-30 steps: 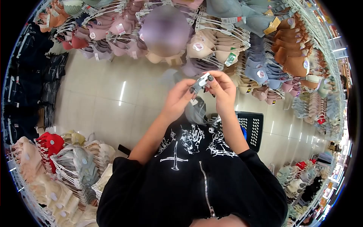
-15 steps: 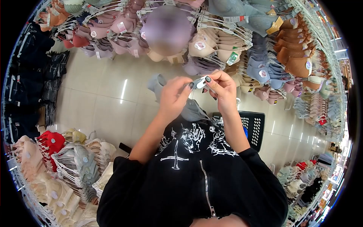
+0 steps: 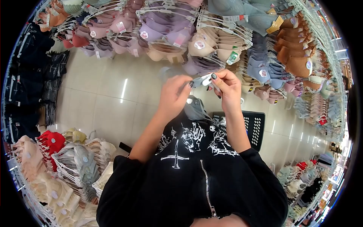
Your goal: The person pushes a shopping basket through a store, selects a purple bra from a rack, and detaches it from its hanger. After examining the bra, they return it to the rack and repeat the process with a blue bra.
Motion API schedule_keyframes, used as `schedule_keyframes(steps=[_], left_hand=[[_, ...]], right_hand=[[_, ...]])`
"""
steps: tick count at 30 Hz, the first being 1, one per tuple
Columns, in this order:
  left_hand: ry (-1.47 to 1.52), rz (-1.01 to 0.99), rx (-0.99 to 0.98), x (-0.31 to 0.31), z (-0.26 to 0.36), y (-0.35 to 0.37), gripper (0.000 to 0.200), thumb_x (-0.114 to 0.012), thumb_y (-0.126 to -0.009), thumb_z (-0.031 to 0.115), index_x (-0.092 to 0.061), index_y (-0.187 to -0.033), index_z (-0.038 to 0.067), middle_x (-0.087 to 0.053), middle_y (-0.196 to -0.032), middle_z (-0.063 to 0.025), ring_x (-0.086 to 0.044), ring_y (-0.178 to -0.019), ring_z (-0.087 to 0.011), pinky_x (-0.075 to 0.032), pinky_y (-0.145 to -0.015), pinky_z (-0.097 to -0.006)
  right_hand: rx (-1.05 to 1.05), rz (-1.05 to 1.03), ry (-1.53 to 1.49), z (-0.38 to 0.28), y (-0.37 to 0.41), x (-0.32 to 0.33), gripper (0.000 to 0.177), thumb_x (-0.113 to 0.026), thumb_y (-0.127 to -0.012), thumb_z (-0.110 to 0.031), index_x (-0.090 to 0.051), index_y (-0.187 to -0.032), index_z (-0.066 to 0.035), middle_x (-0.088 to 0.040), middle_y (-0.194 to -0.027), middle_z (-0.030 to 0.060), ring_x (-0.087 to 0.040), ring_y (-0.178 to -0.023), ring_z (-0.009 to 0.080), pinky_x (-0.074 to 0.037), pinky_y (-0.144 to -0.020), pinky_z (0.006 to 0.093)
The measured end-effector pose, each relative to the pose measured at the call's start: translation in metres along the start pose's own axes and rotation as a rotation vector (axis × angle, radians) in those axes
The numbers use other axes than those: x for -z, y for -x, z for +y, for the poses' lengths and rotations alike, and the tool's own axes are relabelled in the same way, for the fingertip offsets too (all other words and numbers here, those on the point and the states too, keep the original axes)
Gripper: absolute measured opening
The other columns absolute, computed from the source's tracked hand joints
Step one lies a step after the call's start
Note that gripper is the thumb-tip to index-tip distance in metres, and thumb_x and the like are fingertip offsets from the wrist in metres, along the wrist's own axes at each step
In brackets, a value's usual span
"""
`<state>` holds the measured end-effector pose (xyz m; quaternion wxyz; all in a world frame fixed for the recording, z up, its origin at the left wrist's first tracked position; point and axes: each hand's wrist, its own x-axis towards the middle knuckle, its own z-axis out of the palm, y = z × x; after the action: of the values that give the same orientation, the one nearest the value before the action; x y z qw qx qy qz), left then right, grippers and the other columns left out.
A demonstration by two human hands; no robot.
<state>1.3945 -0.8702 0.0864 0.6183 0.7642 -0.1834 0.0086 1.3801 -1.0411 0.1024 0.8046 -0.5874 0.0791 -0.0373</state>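
Observation:
In front of my torso hangs a grey bra (image 3: 196, 108), partly behind my hands. One cup shows below them, and a blurred grey part juts out beyond my left hand. My left hand (image 3: 174, 94) is closed, with thumb and fingers pinching a grey strap of the bra. Close by on the right, my right hand (image 3: 228, 89) grips a white plastic hanger (image 3: 206, 81) between thumb and fingers. A short grey stretch of strap spans the gap between the hands. The hanger's other end is hidden.
Racks of hanging bras (image 3: 166, 26) run along the far side and curve to the right. More bras (image 3: 56, 193) hang at near left, and dark garments (image 3: 22, 75) at far left. A black perforated basket (image 3: 257, 130) stands beyond my right forearm on the tiled floor (image 3: 102, 102).
My right hand has shifted slightly right with the hanger, widening the gap to my left hand. The grey bra has swung, its far part now blurred.

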Motion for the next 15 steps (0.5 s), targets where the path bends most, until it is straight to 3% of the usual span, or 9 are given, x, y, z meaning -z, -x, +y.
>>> schedule_keyframes(steps=[15], left_hand=[[0.003, -0.011, -0.041, -0.0008, 0.0037, -0.0006, 0.009, -0.052, -0.077, 0.005, -0.055, -0.085, 0.002, -0.055, -0.073, -0.0095, -0.049, -0.071, -0.0252, -0.036, -0.066, -0.0319]], right_hand=[[-0.003, -0.026, -0.021, 0.0075, -0.0007, -0.0108, 0.004, -0.063, -0.077, -0.007, -0.06, -0.076, -0.004, -0.059, -0.068, 0.0008, -0.044, -0.048, 0.0008, -0.024, -0.039, 0.0147]])
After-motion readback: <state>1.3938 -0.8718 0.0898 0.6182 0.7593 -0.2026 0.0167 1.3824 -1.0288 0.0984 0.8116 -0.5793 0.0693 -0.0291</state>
